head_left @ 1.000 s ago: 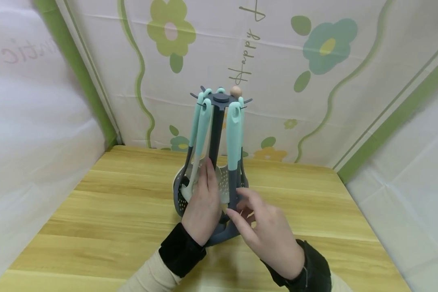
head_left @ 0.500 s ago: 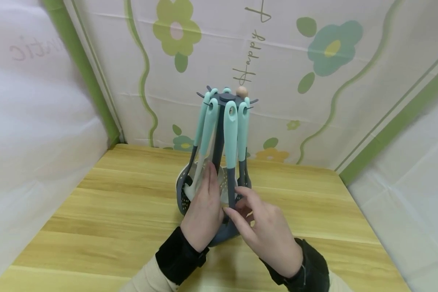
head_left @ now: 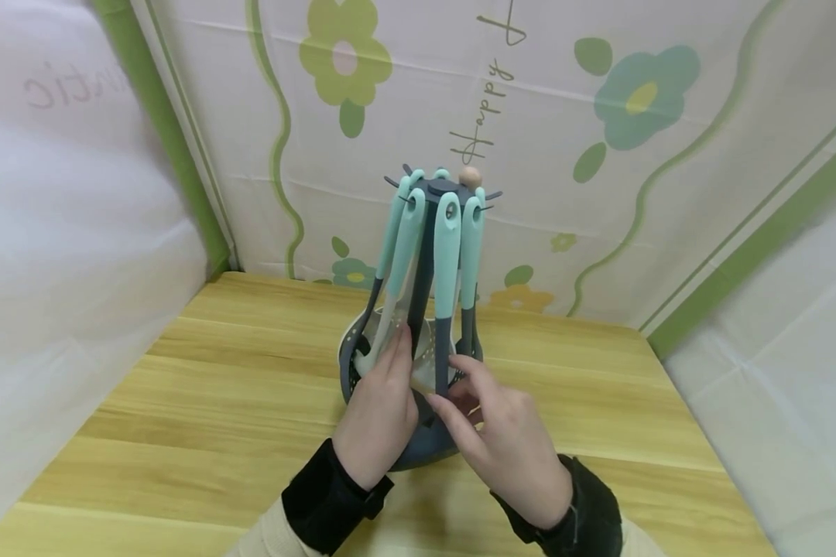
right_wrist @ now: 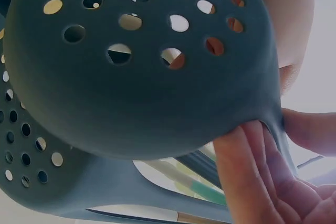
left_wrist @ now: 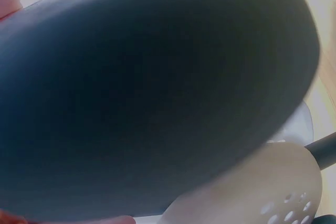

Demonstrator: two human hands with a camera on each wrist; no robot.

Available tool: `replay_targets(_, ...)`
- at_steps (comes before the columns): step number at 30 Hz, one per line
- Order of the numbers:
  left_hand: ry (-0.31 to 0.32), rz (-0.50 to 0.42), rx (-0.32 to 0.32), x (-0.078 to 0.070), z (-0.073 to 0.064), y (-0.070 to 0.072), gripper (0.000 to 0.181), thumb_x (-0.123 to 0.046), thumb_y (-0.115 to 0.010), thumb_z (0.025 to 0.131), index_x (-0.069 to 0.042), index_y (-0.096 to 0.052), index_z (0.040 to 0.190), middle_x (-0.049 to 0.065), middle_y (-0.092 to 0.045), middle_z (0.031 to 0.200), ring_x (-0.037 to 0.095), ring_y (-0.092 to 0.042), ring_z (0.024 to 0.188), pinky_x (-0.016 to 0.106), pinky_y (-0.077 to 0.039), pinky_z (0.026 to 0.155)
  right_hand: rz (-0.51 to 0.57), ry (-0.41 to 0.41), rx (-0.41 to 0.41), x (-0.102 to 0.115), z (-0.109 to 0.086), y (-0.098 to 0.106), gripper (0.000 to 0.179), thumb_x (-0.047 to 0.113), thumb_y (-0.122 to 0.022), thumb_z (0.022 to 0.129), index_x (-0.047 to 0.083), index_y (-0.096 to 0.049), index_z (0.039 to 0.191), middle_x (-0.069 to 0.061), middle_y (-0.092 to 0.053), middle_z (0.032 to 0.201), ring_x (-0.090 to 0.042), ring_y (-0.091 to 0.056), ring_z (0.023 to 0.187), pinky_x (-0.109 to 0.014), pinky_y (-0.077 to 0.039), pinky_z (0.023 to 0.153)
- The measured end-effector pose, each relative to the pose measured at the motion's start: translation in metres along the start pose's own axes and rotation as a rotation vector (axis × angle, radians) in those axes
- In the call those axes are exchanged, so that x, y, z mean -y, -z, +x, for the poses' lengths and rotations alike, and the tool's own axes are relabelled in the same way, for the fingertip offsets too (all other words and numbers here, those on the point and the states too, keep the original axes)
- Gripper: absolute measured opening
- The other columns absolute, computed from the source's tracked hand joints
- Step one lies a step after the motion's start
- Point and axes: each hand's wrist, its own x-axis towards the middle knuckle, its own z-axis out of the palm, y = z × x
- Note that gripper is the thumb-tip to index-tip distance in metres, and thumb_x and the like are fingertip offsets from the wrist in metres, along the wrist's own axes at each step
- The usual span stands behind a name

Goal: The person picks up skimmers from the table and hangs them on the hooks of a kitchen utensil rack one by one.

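Observation:
A dark utensil stand [head_left: 423, 286] holds several kitchen utensils with mint-green handles. My right hand [head_left: 505, 433] pinches the dark shaft of the nearest one, a skimmer [head_left: 442, 352], between thumb and fingers. Its round holed bowl [right_wrist: 136, 103] fills much of the right wrist view. The skimmer's handle end lies at the front of the stand's top; whether a hook passes through its hole I cannot tell. My left hand [head_left: 379, 410] stands beside the stand, fingers straight and pointing up. A dark rounded bowl [left_wrist: 157, 98] covers most of the left wrist view, with fingertips at the left edges.
The stand is on a wooden tabletop [head_left: 181, 433]. Pale utensils [head_left: 383, 340] hang on its left side, and a second holed dark utensil [right_wrist: 31, 145] hangs close to the skimmer. A wooden ball-like end [head_left: 470, 178] shows at the top. Printed curtains [head_left: 404, 93] enclose the table.
The skimmer's handle has shifted left against the stand, uncovering another mint handle on its right. My left hand has slid slightly down and left. My right hand keeps its pinch.

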Motion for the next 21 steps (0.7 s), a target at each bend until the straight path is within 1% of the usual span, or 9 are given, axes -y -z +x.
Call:
replay_targets(1, 0.003, -0.006, 0.002, 0.0, 0.0, 0.0, 0.063, 0.022, -0.054, 0.08, 0.017, -0.04, 0.14, 0.033, -0.05, 0.14, 0.031, -0.07, 0.09, 0.02, -0.042, 0.05, 0.0, 0.001, -0.001, 0.0, 0.0, -0.001, 0.043, 0.004, -0.079, 0.082, -0.005, -0.058, 0.118, 0.0, -0.071, 0.073, 0.002, -0.062, 0.059, -0.009, -0.051, 0.056)
replay_targets(4, 0.015, -0.008, 0.012, 0.0, 0.0, 0.001, 0.061, 0.022, -0.053, 0.081, 0.017, -0.041, 0.14, 0.032, -0.05, 0.14, 0.027, -0.067, 0.075, 0.018, -0.036, 0.047, -0.001, 0.012, -0.014, -0.001, 0.0, -0.002, 0.042, 0.003, -0.079, 0.081, -0.006, -0.058, 0.117, 0.0, -0.071, 0.073, 0.002, -0.061, 0.058, -0.008, -0.05, 0.055)
replay_targets(7, 0.027, -0.007, 0.021, -0.001, 0.0, 0.002, 0.059, 0.022, -0.052, 0.082, 0.016, -0.042, 0.14, 0.032, -0.051, 0.14, 0.021, -0.061, 0.064, 0.017, -0.03, 0.045, 0.012, 0.019, -0.027, -0.002, 0.001, -0.005, 0.041, 0.003, -0.079, 0.082, -0.006, -0.059, 0.117, 0.0, -0.071, 0.072, 0.003, -0.06, 0.057, -0.009, -0.049, 0.054)
replay_targets(9, 0.031, -0.007, 0.024, -0.001, 0.0, 0.002, 0.059, 0.021, -0.052, 0.083, 0.016, -0.042, 0.14, 0.031, -0.051, 0.14, 0.019, -0.057, 0.06, 0.017, -0.028, 0.044, 0.031, 0.014, -0.032, -0.003, 0.002, -0.007, 0.04, 0.002, -0.078, 0.083, -0.006, -0.059, 0.117, 0.0, -0.071, 0.072, 0.003, -0.059, 0.056, -0.009, -0.048, 0.053)
replay_targets(14, 0.025, 0.004, 0.013, -0.001, 0.0, 0.002, 0.057, 0.021, -0.051, 0.083, 0.016, -0.043, 0.139, 0.032, -0.053, 0.138, 0.022, -0.061, 0.063, 0.017, -0.028, 0.043, 0.087, -0.002, -0.027, -0.009, 0.006, -0.015, 0.035, -0.001, -0.075, 0.085, -0.005, -0.061, 0.117, -0.002, -0.072, 0.074, 0.001, -0.06, 0.056, -0.01, -0.047, 0.053)
replay_targets(18, 0.018, 0.012, 0.007, 0.0, 0.0, 0.002, 0.057, 0.021, -0.051, 0.082, 0.017, -0.044, 0.138, 0.033, -0.054, 0.136, 0.027, -0.068, 0.075, 0.017, -0.032, 0.045, 0.104, -0.019, -0.012, -0.016, 0.01, -0.022, 0.032, 0.0, -0.073, 0.087, -0.004, -0.061, 0.116, -0.004, -0.073, 0.075, -0.003, -0.063, 0.057, -0.011, -0.049, 0.053)
replay_targets(21, 0.014, 0.017, 0.004, 0.0, 0.0, 0.002, 0.057, 0.021, -0.052, 0.082, 0.017, -0.044, 0.138, 0.032, -0.055, 0.135, 0.031, -0.07, 0.089, 0.019, -0.04, 0.048, 0.128, -0.053, 0.007, -0.02, 0.012, -0.025, 0.028, 0.002, -0.073, 0.088, -0.003, -0.062, 0.113, -0.005, -0.074, 0.076, -0.005, -0.066, 0.059, -0.013, -0.051, 0.054)
